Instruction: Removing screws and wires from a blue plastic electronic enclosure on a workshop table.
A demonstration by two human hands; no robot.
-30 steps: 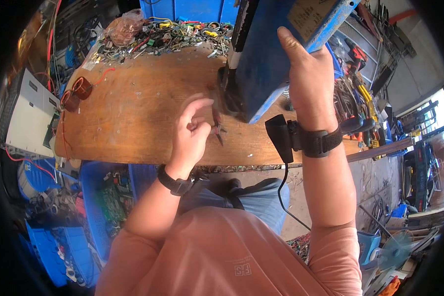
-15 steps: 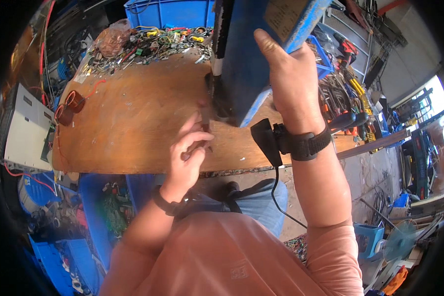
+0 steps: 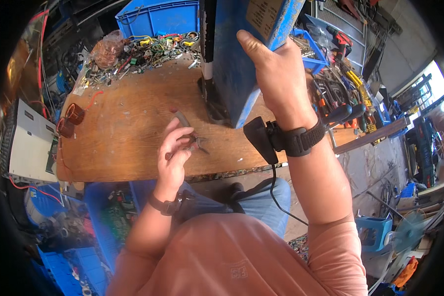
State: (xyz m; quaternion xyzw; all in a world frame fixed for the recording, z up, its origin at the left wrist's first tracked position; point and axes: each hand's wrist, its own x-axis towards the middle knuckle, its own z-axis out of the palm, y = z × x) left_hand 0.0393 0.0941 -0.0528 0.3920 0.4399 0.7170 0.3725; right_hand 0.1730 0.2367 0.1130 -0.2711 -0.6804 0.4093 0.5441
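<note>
My right hand point(image 3: 283, 78) grips the edge of a tall blue metal case point(image 3: 231, 66) that stands tilted on the wooden workbench point(image 3: 123, 133). Its thumb lies on the face near a pale label, and the fingers are hidden behind the edge. A black strap with a wedge-shaped device circles that wrist. My left hand point(image 3: 172, 150) is closed around a small pair of pliers point(image 3: 199, 142) with worn reddish handles. The plier jaws point right, above the bench's near edge and apart from the case.
Loose wires and small parts point(image 3: 148, 56) are heaped at the back, before a blue crate point(image 3: 160, 20). Two brown coils point(image 3: 71, 116) with red wire lie left, near a white equipment case point(image 3: 29, 140). Hand tools point(image 3: 338, 93) crowd the right. A blue bin of circuit boards point(image 3: 118, 209) stands below.
The head view has shifted a little, so the scene sits slightly differently. My left hand has turned, and the pliers show more clearly. My right hand keeps its grip on the case.
</note>
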